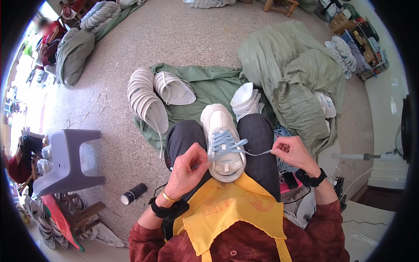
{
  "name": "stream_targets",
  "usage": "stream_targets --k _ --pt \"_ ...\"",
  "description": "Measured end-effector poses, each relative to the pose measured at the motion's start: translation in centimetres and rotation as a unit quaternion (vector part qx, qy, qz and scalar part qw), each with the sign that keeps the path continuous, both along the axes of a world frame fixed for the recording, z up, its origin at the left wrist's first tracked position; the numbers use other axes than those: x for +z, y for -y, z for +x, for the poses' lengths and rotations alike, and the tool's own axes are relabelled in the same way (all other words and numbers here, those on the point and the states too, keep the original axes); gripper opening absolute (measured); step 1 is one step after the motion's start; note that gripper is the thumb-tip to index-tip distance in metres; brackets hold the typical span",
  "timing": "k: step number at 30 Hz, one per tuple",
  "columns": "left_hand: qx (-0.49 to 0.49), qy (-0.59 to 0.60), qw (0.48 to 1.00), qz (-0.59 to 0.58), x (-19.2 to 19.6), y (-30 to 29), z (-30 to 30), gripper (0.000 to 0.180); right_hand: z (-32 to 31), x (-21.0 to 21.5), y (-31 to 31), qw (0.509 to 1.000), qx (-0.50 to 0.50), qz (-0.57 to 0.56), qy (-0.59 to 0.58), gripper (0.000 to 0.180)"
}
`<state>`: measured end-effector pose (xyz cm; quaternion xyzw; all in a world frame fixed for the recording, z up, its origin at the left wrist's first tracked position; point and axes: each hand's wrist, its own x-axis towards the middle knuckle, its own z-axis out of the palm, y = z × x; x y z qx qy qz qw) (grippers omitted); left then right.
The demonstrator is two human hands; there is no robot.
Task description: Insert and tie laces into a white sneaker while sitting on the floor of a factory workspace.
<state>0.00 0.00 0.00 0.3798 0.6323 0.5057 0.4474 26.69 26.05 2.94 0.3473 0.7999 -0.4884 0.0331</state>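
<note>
A white sneaker (217, 117) rests between my knees with its toe pointing away from me. Its light blue shoelace (224, 140) is threaded in rows across the front, and one loose end runs out to the right. My right hand (293, 152) pinches the tip of that end and holds it stretched out beside the shoe. Close against the shoe's left side, my left hand (188, 168) is closed in a pinch on the lace; its fingertips partly hide the hold. A yellow apron (235, 205) covers my lap under the heel.
Stacked white shoe uppers (146, 98) and more uppers (246, 100) lie on a green cloth (203, 78) ahead. A bundle of blue laces (286, 163) hangs by my right knee. At left stand a grey plastic stool (70, 161) and a dark cylinder (133, 194). A large sack (297, 65) lies far right.
</note>
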Motion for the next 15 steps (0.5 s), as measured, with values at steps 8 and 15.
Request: stream_targets --k 8,15 --pt "0.074 0.139 0.987 -0.034 2.7 5.1 -3.5 0.019 0.6 0.8 0.7 0.997 0.001 0.078 -0.027 0.014" --pt "0.078 0.019 0.995 -0.053 1.8 6.2 -2.8 0.015 1.0 1.5 0.7 0.98 -0.009 0.176 -0.089 0.007"
